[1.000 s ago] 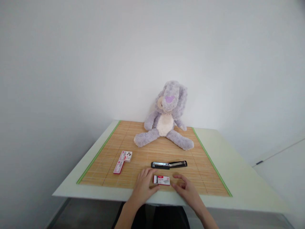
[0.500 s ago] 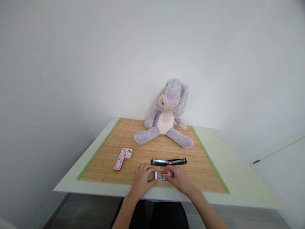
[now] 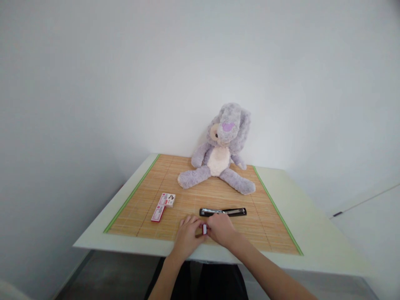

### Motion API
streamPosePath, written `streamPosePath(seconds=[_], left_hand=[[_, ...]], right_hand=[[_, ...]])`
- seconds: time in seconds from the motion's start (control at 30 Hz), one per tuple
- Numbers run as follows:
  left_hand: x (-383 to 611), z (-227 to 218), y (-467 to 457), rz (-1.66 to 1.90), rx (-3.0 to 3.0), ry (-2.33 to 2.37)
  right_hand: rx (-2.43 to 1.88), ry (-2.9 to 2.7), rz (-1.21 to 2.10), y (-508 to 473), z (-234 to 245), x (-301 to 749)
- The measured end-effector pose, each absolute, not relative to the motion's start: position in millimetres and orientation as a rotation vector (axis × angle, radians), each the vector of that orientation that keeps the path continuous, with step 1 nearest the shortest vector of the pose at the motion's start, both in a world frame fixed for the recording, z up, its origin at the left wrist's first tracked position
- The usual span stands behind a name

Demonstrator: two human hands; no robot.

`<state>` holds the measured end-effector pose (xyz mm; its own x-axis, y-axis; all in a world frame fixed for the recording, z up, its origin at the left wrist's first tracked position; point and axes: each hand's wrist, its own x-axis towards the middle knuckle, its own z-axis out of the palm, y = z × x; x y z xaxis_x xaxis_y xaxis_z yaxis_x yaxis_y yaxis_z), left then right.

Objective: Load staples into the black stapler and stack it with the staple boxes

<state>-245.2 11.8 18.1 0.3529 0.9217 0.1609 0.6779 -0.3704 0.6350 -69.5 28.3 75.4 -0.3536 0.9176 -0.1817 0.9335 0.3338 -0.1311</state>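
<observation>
At the mat's front edge, a small white-and-red staple box lies between my two hands; only its left end shows. My left hand grips that end between thumb and fingers. From the right, my right hand is closed over the rest of the box, fingers curled, hiding what they pinch. Just behind it a black stapler lies opened out flat, its metal magazine exposed. The right hand's knuckles overlap its near edge in view; whether they touch, I cannot tell.
More red-and-white staple boxes lie on the left of the bamboo mat. A grey plush rabbit sits at the back against the wall. The white table extends beyond the mat's green edges.
My right hand has moved left over the staple box and curled in, covering the grey and red parts seen before. The left hand keeps its hold. The view has shifted slightly.
</observation>
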Motion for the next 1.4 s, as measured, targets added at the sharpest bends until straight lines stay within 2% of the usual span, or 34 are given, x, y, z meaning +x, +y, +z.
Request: streamPosePath(seconds=[0.23,0.53,0.8,1.27,1.4], left_hand=[[-244.8,19.6,10.8,0.707,2.148,1.383],[-244.6,21.6,11.2,0.718,2.135,1.388],[-243.4,22.2,10.8,0.700,2.150,1.393],[-245.3,21.6,11.1,0.688,2.144,1.401],[-241.8,21.7,11.0,0.663,2.154,1.378]], right_hand=[[1.857,2.532,-0.413,27.3,72.1,-59.6],[2.212,2.552,-0.747,7.5,55.0,-10.4],[2.282,2.704,-0.939,3.7,39.5,-28.6],[2.498,2.639,-0.892,-17.9,17.9,19.0],[2.359,2.616,-0.998,-18.4,22.0,32.8]])
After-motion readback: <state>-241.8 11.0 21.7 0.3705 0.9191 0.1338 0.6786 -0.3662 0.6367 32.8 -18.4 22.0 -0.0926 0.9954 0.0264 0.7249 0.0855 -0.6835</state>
